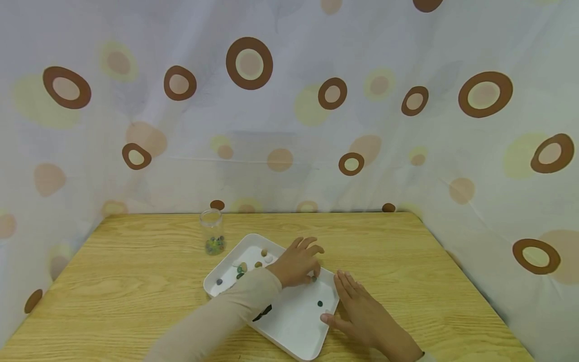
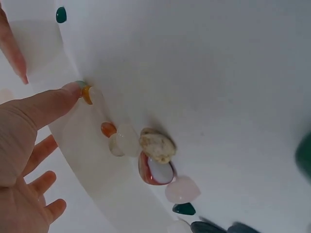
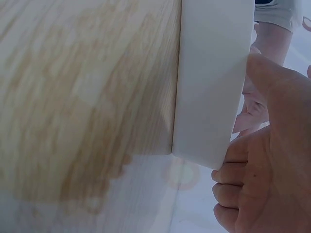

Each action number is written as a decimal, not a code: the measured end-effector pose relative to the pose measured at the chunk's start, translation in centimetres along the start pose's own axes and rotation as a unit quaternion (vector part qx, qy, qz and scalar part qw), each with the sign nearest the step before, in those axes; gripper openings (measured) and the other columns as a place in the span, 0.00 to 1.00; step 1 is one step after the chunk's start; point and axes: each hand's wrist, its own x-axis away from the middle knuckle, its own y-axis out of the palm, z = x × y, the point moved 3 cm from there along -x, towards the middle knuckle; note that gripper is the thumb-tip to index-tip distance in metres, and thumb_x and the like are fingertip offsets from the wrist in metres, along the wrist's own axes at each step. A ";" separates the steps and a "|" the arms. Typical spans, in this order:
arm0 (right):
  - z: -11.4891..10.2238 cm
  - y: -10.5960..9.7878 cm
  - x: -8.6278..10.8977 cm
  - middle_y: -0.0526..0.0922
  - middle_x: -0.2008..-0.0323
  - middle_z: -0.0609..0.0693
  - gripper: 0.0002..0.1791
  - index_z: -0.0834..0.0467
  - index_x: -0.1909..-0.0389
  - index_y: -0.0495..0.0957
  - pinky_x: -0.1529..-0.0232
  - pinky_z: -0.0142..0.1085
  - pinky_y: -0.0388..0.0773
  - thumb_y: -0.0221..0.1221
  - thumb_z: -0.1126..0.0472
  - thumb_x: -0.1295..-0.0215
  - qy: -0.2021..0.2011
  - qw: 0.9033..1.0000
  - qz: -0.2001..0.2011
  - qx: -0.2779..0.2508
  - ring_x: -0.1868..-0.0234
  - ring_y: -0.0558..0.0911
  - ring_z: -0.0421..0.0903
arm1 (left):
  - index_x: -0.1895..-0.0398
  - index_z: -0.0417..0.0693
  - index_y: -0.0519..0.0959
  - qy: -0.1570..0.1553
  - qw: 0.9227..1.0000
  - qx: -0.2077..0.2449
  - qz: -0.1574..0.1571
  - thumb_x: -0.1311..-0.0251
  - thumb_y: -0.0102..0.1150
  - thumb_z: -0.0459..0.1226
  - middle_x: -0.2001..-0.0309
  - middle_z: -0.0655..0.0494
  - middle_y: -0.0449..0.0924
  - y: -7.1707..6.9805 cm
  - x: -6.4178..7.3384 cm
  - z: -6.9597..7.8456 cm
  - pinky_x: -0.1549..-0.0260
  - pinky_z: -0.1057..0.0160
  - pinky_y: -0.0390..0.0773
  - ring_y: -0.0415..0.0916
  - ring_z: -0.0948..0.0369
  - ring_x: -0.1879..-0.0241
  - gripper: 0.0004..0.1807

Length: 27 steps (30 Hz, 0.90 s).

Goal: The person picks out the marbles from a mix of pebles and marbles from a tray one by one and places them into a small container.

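My left hand (image 1: 296, 264) reaches over the far side of a white tray (image 1: 296, 327). Its thumb tip touches a small pale-green stone (image 2: 81, 84) beside an amber stone (image 2: 87, 94) along the tray wall; the other fingers are spread apart. My right hand (image 1: 368, 317) rests against the tray's right end, fingers straight and thumb spread at the rim. A dark green stone (image 1: 320, 303) lies inside near that thumb. Close to the left hand, the left wrist view shows an orange stone (image 2: 108, 129), a speckled beige stone (image 2: 158, 145) and a pink stone (image 2: 182, 190).
A clear jar (image 1: 212, 234) with colourful stones in its bottom stands left of the tray on the wooden table (image 1: 135, 296). Several more stones lie at the tray's left end, and black stones (image 1: 262, 312) beside the left sleeve. A patterned curtain (image 1: 289, 125) hangs behind.
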 end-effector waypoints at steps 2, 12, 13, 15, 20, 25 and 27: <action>0.0 0.0 0.0 0.50 0.27 0.66 0.53 0.71 0.29 0.52 0.31 0.57 0.51 0.46 0.30 0.36 0.001 1.000 -0.001 0.000 0.26 0.50 0.61 | 0.66 0.70 0.87 -0.006 1.000 -0.003 0.002 0.48 0.69 0.50 0.36 0.63 0.69 0.0 0.0 0.1 0.33 0.49 0.60 0.54 0.52 0.30 0.05; 0.0 0.0 0.0 0.50 0.28 0.66 0.53 0.71 0.30 0.52 0.30 0.57 0.50 0.47 0.30 0.36 -0.001 1.000 -0.001 -0.004 0.26 0.50 0.62 | 0.68 0.69 0.87 -0.017 1.000 -0.006 0.009 0.49 0.70 0.49 0.38 0.63 0.71 0.6 -0.2 0.3 0.34 0.51 0.62 0.56 0.53 0.31 0.04; 0.0 0.0 0.0 0.50 0.28 0.66 0.53 0.71 0.30 0.52 0.30 0.57 0.50 0.47 0.30 0.36 -0.001 1.000 -0.001 -0.004 0.26 0.50 0.62 | 0.68 0.69 0.87 -0.018 1.000 -0.006 0.008 0.48 0.70 0.49 0.38 0.64 0.71 0.7 -0.2 0.3 0.34 0.51 0.62 0.56 0.53 0.30 0.04; 0.0 -0.1 0.0 0.50 0.28 0.66 0.53 0.71 0.30 0.52 0.30 0.57 0.50 0.47 0.30 0.36 -0.001 1.000 -0.001 -0.004 0.27 0.50 0.62 | 0.69 0.68 0.87 -0.019 1.000 0.000 0.006 0.48 0.70 0.49 0.38 0.64 0.71 0.6 -0.2 0.4 0.34 0.51 0.61 0.56 0.53 0.30 0.04; 0.0 0.0 0.1 0.49 0.28 0.66 0.53 0.71 0.30 0.52 0.30 0.57 0.49 0.47 0.30 0.36 -0.001 1.000 -0.004 -0.002 0.26 0.49 0.61 | 0.71 0.66 0.86 -0.011 1.000 0.007 0.018 0.46 0.68 0.47 0.38 0.63 0.71 0.1 -0.2 0.7 0.35 0.52 0.63 0.57 0.53 0.31 0.01; 0.0 0.1 0.0 0.50 0.28 0.66 0.52 0.71 0.30 0.52 0.30 0.56 0.50 0.46 0.30 0.36 0.000 1.000 -0.003 0.004 0.26 0.50 0.61 | 0.70 0.66 0.85 -0.005 0.999 0.017 0.047 0.44 0.67 0.47 0.37 0.61 0.70 -1.4 0.1 0.4 0.34 0.50 0.62 0.56 0.51 0.30 0.00; 0.0 0.1 0.0 0.50 0.27 0.65 0.52 0.71 0.29 0.52 0.30 0.56 0.50 0.46 0.30 0.36 0.002 1.000 -0.003 0.002 0.26 0.50 0.61 | 0.69 0.65 0.85 -0.010 0.998 0.033 0.057 0.45 0.68 0.47 0.36 0.60 0.70 -2.2 0.4 -0.1 0.34 0.49 0.61 0.55 0.51 0.30 0.02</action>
